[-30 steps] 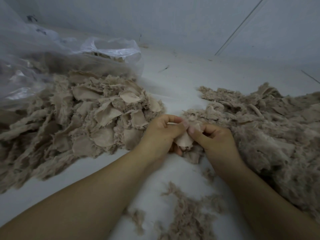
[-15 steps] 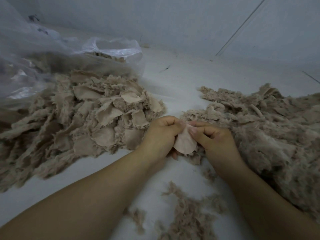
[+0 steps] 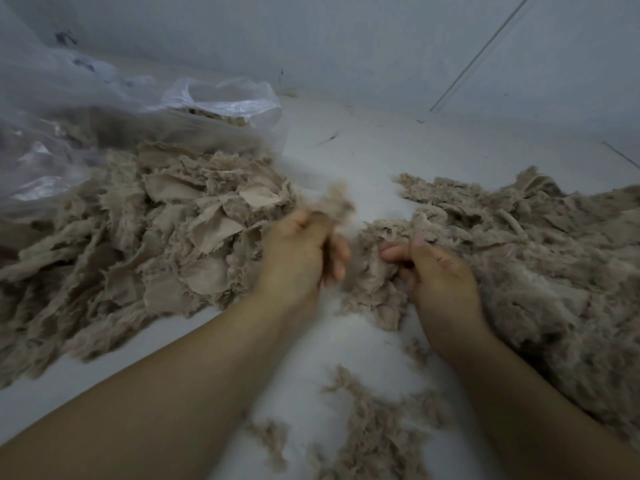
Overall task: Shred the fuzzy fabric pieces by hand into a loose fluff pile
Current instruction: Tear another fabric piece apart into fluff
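Left hand (image 3: 300, 258): fingers curled, pinching a blurred tuft of fluff (image 3: 332, 202) that sticks up above the knuckles. Hand itself is motion-blurred.

Right hand (image 3: 440, 271): fingers curled inward, thumb up, gripping a pale torn scrap (image 3: 375, 271) at the near edge of the shredded material. The two hands are apart, with a gap of white surface (image 3: 360, 161) between them.

Fluff pile (image 3: 540, 258): loose, matted, directly right of the right hand and touching it.

Heap of fabric pieces (image 3: 145, 244): left of the left hand, flat backing sides showing on several pieces.

Clear plastic bag (image 3: 214, 98): behind the heap, its mouth open, more fabric inside.

Stray fluff (image 3: 367, 434): on the surface between the forearms.
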